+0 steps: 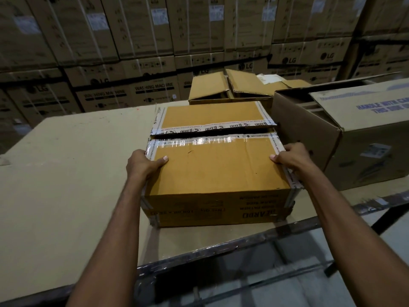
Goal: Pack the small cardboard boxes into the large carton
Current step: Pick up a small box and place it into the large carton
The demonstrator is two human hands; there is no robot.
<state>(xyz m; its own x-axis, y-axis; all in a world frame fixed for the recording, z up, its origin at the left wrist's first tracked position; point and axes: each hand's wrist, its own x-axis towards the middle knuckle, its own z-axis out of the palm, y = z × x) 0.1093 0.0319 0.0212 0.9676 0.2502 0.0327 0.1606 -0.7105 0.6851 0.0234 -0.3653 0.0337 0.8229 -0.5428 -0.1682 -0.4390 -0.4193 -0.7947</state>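
A yellow-brown cardboard box (218, 165) with printed tape sits near the front edge of the table, its two top flaps nearly closed with a dark gap between them. My left hand (142, 166) grips its left edge, thumb lying on the near flap. My right hand (292, 157) grips the right edge, thumb on the flap's corner. A large carton (345, 138) lies on its side just right of the box, its open mouth facing left.
The table (73, 173) is covered in flat cardboard. Two more small boxes (230, 88) with raised flaps sit behind. A wall of stacked washing machine cartons (124, 63) fills the background. A metal frame and pale floor (309, 273) show below the table edge.
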